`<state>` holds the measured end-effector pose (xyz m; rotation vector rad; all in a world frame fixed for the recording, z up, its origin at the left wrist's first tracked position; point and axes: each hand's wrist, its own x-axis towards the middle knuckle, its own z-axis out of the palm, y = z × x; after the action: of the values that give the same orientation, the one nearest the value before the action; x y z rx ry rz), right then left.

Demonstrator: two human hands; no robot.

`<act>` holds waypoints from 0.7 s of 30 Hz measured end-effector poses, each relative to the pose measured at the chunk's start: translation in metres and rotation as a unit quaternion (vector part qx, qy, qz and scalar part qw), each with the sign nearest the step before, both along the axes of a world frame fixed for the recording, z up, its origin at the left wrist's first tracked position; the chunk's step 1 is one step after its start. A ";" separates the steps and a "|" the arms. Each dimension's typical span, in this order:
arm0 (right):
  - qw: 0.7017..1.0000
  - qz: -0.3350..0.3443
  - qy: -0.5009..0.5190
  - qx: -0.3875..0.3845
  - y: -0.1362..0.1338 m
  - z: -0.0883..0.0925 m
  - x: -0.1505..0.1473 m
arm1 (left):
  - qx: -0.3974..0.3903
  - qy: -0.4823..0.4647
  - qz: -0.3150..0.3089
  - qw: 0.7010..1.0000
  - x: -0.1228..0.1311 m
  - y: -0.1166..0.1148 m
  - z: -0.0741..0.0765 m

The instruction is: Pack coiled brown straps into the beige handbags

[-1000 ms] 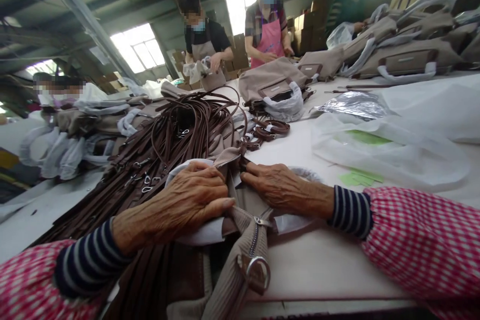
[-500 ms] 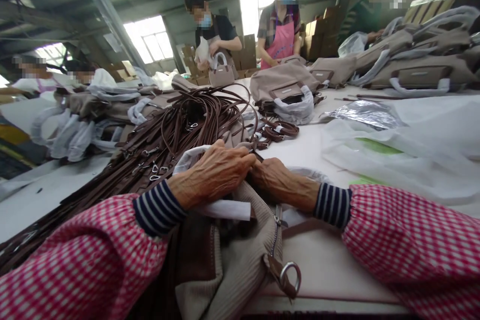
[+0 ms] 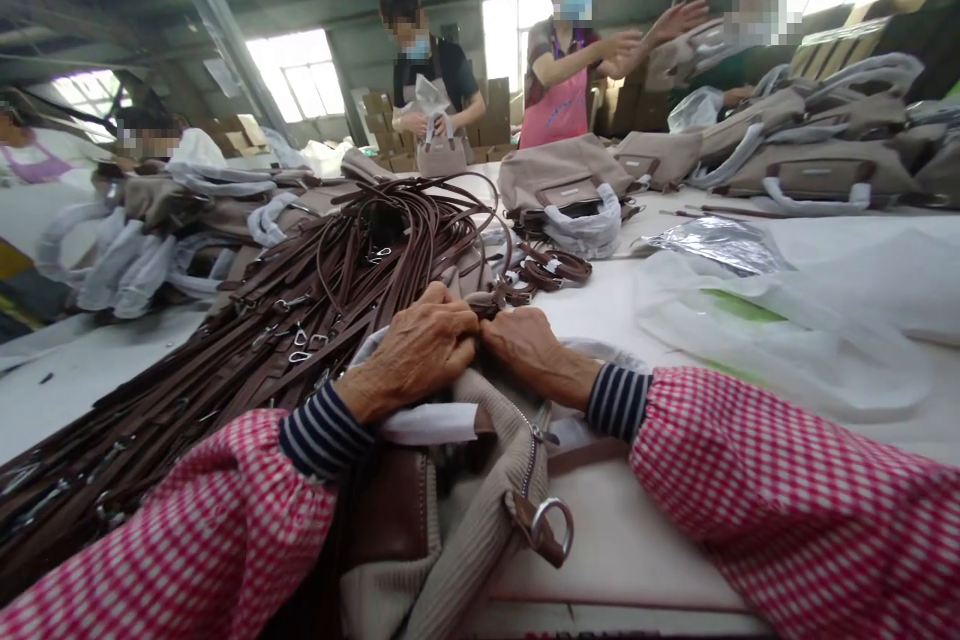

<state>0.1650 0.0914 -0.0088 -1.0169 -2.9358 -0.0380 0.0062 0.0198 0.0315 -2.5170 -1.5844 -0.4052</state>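
Note:
A beige ribbed handbag (image 3: 472, 540) with brown leather trim lies in front of me, its zipper (image 3: 531, 465) facing up and right. At its near end a brown tab carries a metal ring (image 3: 553, 527). White wrapping (image 3: 431, 423) covers one handle. My left hand (image 3: 424, 345) is closed at the bag's far end, fingers curled down. Close against it, my right hand (image 3: 529, 350) is closed too, knuckles up. Both seem to pinch the far end of the bag, but their fingertips and what lies between them are hidden.
A big heap of brown leather straps (image 3: 300, 320) with metal clips spreads to the left. Wrapped handbags (image 3: 562, 180) stand beyond, more are piled at right (image 3: 825, 155). Clear plastic (image 3: 780, 320) and a silver sheet (image 3: 716, 245) lie at right. Co-workers stand across the table.
Both my hands and the bag appear slightly further left, with the hands still together at its far end. Across the table, a co-worker in a pink apron has raised both arms toward a bag.

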 end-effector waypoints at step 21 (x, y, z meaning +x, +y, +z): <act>0.997 -0.027 0.066 -0.014 -0.006 -0.004 -0.008 | -0.020 -0.209 0.097 0.973 -0.011 0.002 -0.020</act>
<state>0.1568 0.0850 -0.0132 -1.0596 -2.7981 0.0671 -0.0048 0.0218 0.0117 -2.3835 -1.9759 -0.9335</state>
